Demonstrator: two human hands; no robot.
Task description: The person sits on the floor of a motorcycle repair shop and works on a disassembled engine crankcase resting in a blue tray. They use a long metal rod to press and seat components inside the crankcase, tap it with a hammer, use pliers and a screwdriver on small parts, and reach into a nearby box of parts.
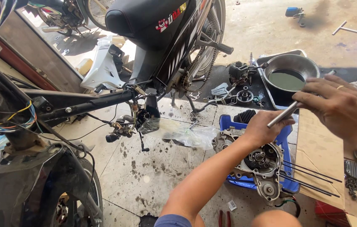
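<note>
Both hands are raised over the engine case (259, 162), which sits on a blue tray (287, 138) on the stained tile floor. The left hand (266, 126) is closed around the lower end of a rod (290, 111), a plain grey metal bar, smooth and round. The right hand (341, 108) lies over the rod's upper end, fingers curled loosely on it; a ring shows on one finger.

The rod's long axis runs from lower left to upper right, tilted up toward the pan (291, 71). The case lies directly below and just left of the hands (the left hand is the nearer). It is cast aluminium, dull and oily, open face up with gears showing.

Four thin dark studs (311, 176) project from the case to the right, across a cardboard sheet (321, 159). The steel pan holds dark green oil. A stripped motorcycle (161, 46) stands well apart to the left.
</note>
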